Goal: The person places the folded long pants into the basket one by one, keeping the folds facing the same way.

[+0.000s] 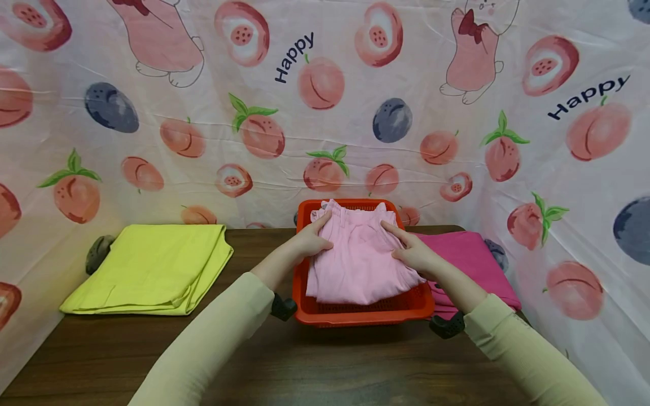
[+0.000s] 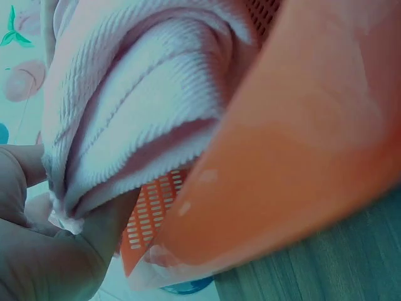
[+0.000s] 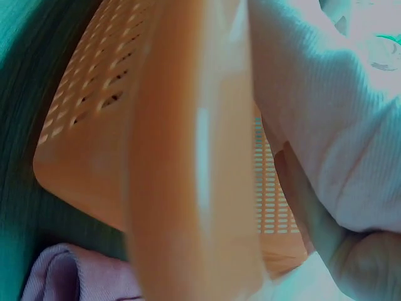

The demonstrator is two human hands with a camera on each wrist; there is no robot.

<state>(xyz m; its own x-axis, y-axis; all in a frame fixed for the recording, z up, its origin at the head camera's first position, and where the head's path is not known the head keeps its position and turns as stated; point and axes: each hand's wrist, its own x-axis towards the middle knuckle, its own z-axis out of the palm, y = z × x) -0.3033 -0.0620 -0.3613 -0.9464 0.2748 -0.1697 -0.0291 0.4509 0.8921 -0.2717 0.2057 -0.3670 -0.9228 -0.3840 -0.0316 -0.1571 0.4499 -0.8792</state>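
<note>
A folded light-pink garment (image 1: 355, 256), ribbed like corduroy and gathered along its far edge, is in and over a red plastic basket (image 1: 355, 318). My left hand (image 1: 311, 239) grips its left side; in the left wrist view, the thumb and fingers of the left hand (image 2: 56, 244) pinch the garment's folded edge (image 2: 144, 119). From the other side, my right hand (image 1: 416, 254) holds the garment's right edge. In the right wrist view, the fingers of the right hand (image 3: 313, 216) lie under the cloth, beside the basket wall (image 3: 188, 157). Whether the garment touches the basket floor is hidden.
A folded yellow cloth item (image 1: 147, 270) lies on the left of the dark wooden table (image 1: 325, 366). Folded magenta clothing (image 1: 467, 259) lies right of the basket, partly behind my right forearm. A fruit-printed curtain (image 1: 325, 129) encloses the back and sides.
</note>
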